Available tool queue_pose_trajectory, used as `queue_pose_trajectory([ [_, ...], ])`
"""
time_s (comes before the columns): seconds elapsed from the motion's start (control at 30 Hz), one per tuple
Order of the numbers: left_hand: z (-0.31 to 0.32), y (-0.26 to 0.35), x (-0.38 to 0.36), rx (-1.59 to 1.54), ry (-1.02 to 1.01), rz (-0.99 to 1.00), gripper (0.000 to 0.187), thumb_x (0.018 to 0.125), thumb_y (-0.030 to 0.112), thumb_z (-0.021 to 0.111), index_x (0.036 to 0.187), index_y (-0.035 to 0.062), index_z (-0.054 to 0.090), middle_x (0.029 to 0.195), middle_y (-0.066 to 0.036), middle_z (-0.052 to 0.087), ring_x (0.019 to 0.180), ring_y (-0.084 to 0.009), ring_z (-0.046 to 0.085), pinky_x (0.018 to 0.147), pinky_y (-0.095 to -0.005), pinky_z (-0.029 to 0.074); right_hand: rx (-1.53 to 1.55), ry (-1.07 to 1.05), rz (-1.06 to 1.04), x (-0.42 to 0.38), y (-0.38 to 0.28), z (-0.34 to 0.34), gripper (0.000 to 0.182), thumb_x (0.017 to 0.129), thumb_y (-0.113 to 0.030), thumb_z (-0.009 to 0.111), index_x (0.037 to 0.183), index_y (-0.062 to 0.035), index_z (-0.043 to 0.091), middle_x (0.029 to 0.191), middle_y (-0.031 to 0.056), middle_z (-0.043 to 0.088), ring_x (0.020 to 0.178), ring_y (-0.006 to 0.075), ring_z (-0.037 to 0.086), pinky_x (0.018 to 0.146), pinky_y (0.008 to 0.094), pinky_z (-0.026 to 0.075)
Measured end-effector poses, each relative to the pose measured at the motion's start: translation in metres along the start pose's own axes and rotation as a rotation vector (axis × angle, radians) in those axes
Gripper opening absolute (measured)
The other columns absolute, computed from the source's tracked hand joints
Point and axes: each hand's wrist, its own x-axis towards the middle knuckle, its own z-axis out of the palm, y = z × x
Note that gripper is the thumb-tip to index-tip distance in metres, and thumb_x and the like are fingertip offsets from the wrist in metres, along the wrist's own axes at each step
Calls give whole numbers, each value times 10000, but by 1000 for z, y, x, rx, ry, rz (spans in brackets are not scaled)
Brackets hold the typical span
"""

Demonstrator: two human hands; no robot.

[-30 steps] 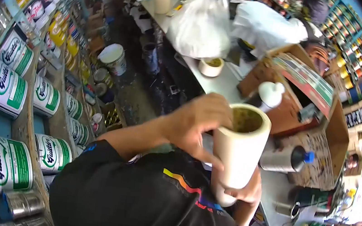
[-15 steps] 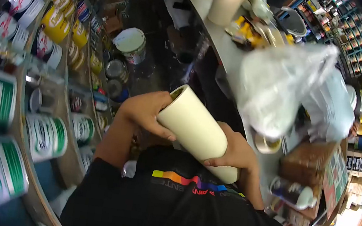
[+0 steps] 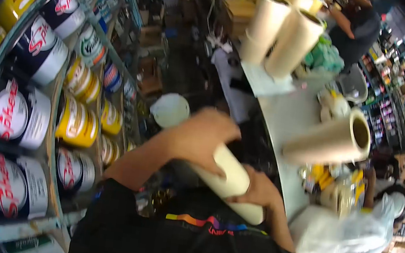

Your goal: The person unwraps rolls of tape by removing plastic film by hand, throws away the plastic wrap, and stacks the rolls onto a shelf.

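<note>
A cream-coloured roll (image 3: 233,177), shaped like a thick cylinder, is held slantwise before my chest. My right hand (image 3: 261,190) grips its lower part, the thumb lying across the front. Over the upper end lies my left hand (image 3: 206,140), blurred, its thumb on the roll and its other fingers curved over the far side. That hand hides the roll's top opening.
On the left, a shelf (image 3: 53,132) bears several paint cans. A long grey table (image 3: 286,114) on the right holds upright rolls, a lying roll (image 3: 331,138) and plastic bags (image 3: 342,229). A white bucket (image 3: 170,110) stands on the floor. People are beyond the table.
My view has swung, bringing the standing rolls and more of the table into sight. My left hand has shifted over the top of the roll, covering its open end; my right hand keeps its grip.
</note>
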Motion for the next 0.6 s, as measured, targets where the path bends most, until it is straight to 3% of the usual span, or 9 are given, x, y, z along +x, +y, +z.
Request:
queue_pose_trajectory([
  [0.13, -4, -78, 71, -33, -963, -124, 858, 605, 640, 840, 1177, 21, 680, 1033, -222, 733, 965, -402, 708, 860, -490, 549, -208, 93, -197, 78, -22, -42, 966, 530, -494, 897, 1326, -64, 559, 1122, 232, 710, 1029, 427, 680, 888, 476, 547],
  [0.2, -5, -147, 95, -188, -1102, -86, 932, 620, 633, 850, 1239, -28, 631, 1091, -241, 717, 1042, -404, 692, 900, -474, 540, -223, 49, -167, 134, -23, -65, 948, 532, -481, 894, 1321, -74, 562, 1114, 233, 710, 1022, 425, 680, 903, 467, 540],
  [0.37, -46, -252, 91, -191, -895, -206, 862, 629, 585, 871, 1230, 6, 657, 1143, -236, 706, 1097, -384, 675, 922, -466, 524, -266, -46, -146, 250, -51, -110, 995, 533, -560, 880, 1341, -75, 561, 1103, 238, 715, 1043, 412, 686, 916, 457, 542],
  [0.47, -62, -302, 108, -341, -1081, -192, 818, 621, 560, 887, 1205, 26, 680, 1142, -224, 707, 1069, -377, 679, 910, -464, 521, -186, -95, -136, 305, -60, -123, 1028, 521, -608, 874, 1351, -85, 567, 1131, 232, 714, 1065, 399, 685, 927, 458, 542],
  [0.6, -103, -349, 145, -178, -1151, -182, 760, 634, 489, 901, 1201, 30, 687, 1112, -210, 718, 1047, -358, 685, 884, -460, 527, -196, -58, -25, 361, -72, -146, 1041, 513, -640, 868, 1359, -109, 576, 1159, 213, 715, 1079, 391, 685, 933, 451, 542],
])
